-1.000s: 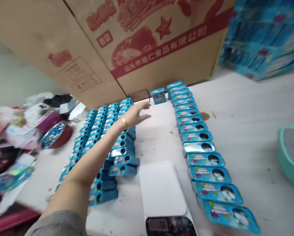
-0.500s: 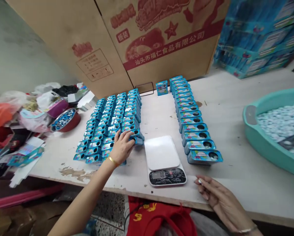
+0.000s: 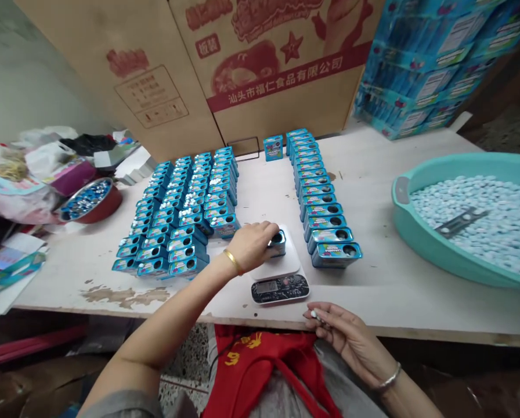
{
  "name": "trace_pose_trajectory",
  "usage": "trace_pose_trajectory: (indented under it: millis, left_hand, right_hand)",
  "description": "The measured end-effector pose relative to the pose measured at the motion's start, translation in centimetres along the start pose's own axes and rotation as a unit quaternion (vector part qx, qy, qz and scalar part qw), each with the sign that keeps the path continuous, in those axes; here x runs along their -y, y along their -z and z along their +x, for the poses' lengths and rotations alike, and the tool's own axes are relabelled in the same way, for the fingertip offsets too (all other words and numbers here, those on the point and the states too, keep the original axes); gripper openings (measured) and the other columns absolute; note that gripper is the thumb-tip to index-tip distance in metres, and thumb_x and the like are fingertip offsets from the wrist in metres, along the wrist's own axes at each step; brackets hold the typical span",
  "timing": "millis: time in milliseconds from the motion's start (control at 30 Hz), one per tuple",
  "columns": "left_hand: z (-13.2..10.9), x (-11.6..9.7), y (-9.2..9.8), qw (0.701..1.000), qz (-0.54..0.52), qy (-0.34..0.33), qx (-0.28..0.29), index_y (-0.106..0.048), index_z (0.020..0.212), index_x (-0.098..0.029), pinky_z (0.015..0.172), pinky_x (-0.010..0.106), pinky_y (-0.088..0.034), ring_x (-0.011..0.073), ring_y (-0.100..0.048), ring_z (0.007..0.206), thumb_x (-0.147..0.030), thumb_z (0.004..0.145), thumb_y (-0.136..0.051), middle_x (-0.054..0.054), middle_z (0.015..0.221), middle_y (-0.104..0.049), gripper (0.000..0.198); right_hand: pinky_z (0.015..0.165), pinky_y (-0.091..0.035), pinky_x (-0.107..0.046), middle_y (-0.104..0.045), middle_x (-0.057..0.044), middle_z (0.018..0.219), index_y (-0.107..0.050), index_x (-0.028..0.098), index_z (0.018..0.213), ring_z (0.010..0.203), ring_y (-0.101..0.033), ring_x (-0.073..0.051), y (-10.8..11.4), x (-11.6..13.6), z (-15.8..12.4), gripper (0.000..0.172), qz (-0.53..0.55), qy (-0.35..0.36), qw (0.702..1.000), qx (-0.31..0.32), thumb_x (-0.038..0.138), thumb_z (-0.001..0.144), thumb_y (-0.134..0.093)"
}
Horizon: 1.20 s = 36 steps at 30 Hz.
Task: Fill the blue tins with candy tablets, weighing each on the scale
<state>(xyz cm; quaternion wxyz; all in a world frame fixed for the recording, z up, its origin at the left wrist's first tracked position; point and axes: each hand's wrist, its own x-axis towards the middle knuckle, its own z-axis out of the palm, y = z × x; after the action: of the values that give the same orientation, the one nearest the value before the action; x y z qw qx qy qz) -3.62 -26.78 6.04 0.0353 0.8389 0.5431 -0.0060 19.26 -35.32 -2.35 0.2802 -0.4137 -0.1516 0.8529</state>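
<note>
Left hand (image 3: 253, 248) clamped round a blue tin (image 3: 279, 248) over the scale (image 3: 282, 270); whether the two touch, hard to tell. Right hand (image 3: 340, 330) pinching a white pellet (image 3: 314, 314). Tin rows (image 3: 190, 208) left, single row (image 3: 323, 197) right; teal basin (image 3: 405, 238) farther right.

Cardboard carton (image 3: 277, 75), probably plastic bags (image 3: 46, 161)

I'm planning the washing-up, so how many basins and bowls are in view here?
2: a teal basin at the right, and a red bowl at the left. More may be hidden among the plastic bags beyond the bowl.
</note>
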Motion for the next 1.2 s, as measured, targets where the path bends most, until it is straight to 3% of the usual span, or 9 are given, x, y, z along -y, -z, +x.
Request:
trace_pose_trajectory:
  millis: [100,233,400,567,800,967,1033,1100,1200]
  left_hand:
    - [-1.5,1.1,0.7,0.993,-0.074,0.021,-0.094,-0.049,0.105,-0.017,0.079,0.033,-0.046,0.0206,-0.057,0.092,-0.042,0.079,-0.060,0.008,0.101,-0.060,0.038]
    - [-4.6,2.8,0.8,0.960,-0.171,0.108,-0.193,-0.052,0.097,-0.018,0.075,0.027,-0.047,0.0137,-0.058,0.082,-0.036,0.084,-0.054,0.003,0.090,-0.060,0.022]
    - [-7.9,3.6,-1.3,0.923,-0.257,0.195,-0.210,-0.052,0.099,-0.018,0.065,0.023,-0.047,0.0102,-0.058,0.070,-0.032,0.083,-0.056,0.001,0.084,-0.061,0.021]
    - [-9.0,3.5,-3.5,0.898,-0.322,0.223,-0.200,-0.048,0.110,-0.018,0.067,0.024,-0.049,0.0115,-0.061,0.075,-0.032,0.082,-0.057,0.003,0.086,-0.063,0.032]
    - [-8.0,3.0,-4.4,0.901,-0.347,0.182,-0.184,-0.051,0.109,-0.019,0.064,0.023,-0.047,0.0124,-0.060,0.079,-0.037,0.079,-0.061,0.005,0.093,-0.063,0.036]
    - [-5.3,2.1,-6.9,0.902,-0.363,0.136,-0.191,-0.039,0.128,-0.020,0.089,0.034,-0.045,0.0220,-0.052,0.112,-0.042,0.067,-0.072,0.012,0.125,-0.052,0.073]
    - [-4.0,1.7,-7.8,0.901,-0.368,0.114,-0.198,-0.038,0.129,-0.019,0.090,0.035,-0.045,0.0217,-0.053,0.110,-0.040,0.072,-0.067,0.012,0.123,-0.055,0.067]
    - [-3.1,1.4,-7.8,0.918,-0.333,0.069,-0.206,-0.044,0.124,-0.020,0.090,0.036,-0.044,0.0201,-0.057,0.104,-0.032,0.079,-0.059,0.009,0.115,-0.060,0.049]
    - [-3.1,1.0,-6.1,0.957,-0.172,-0.015,-0.231,-0.052,0.117,-0.029,0.100,0.044,-0.033,0.0206,-0.055,0.107,-0.021,0.081,-0.053,0.005,0.116,-0.061,0.037]
  right_hand:
    - [0.064,-0.054,-0.018,-0.072,-0.010,0.087,-0.069,0.012,0.085,0.079,-0.068,-0.017,0.3,0.1,-0.1,0.019,0.023,-0.005,1.000,-0.004,0.023,0.070,-0.071]
    - [0.075,-0.054,-0.022,-0.072,-0.014,0.094,-0.069,0.010,0.089,0.090,-0.067,-0.020,0.4,0.1,0.3,0.023,0.056,-0.014,0.998,-0.012,0.024,0.071,-0.070]
    - [0.082,-0.053,-0.024,-0.071,-0.015,0.096,-0.068,0.009,0.092,0.095,-0.066,-0.021,0.4,0.0,0.8,0.023,0.064,-0.023,0.997,-0.024,0.020,0.073,-0.068]
    - [0.086,-0.053,-0.026,-0.071,-0.015,0.097,-0.068,0.010,0.092,0.100,-0.064,-0.023,-0.2,0.4,0.9,0.021,0.062,-0.025,0.997,-0.032,0.020,0.074,-0.066]
    - [0.088,-0.051,-0.027,-0.070,-0.017,0.099,-0.067,0.008,0.092,0.102,-0.063,-0.024,-1.0,0.9,0.9,0.021,0.071,-0.012,0.996,-0.055,0.019,0.073,-0.066]
    - [0.089,-0.051,-0.028,-0.070,-0.016,0.099,-0.067,0.008,0.088,0.101,-0.063,-0.024,-3.1,1.1,2.2,0.018,0.120,-0.003,0.991,-0.053,0.020,0.075,-0.064]
    - [0.088,-0.052,-0.028,-0.071,-0.013,0.093,-0.067,0.009,0.084,0.098,-0.064,-0.022,-4.3,1.2,3.3,0.016,0.148,0.004,0.988,-0.047,0.022,0.076,-0.063]
    - [0.087,-0.052,-0.029,-0.071,-0.009,0.086,-0.067,0.012,0.081,0.093,-0.066,-0.020,-5.5,1.4,4.4,0.013,0.185,0.025,0.982,-0.039,0.024,0.077,-0.063]
    - [0.081,-0.055,-0.030,-0.071,-0.003,0.082,-0.066,0.017,0.083,0.084,-0.067,-0.016,-7.1,2.0,5.8,0.010,0.252,0.060,0.965,-0.027,0.024,0.080,-0.060]
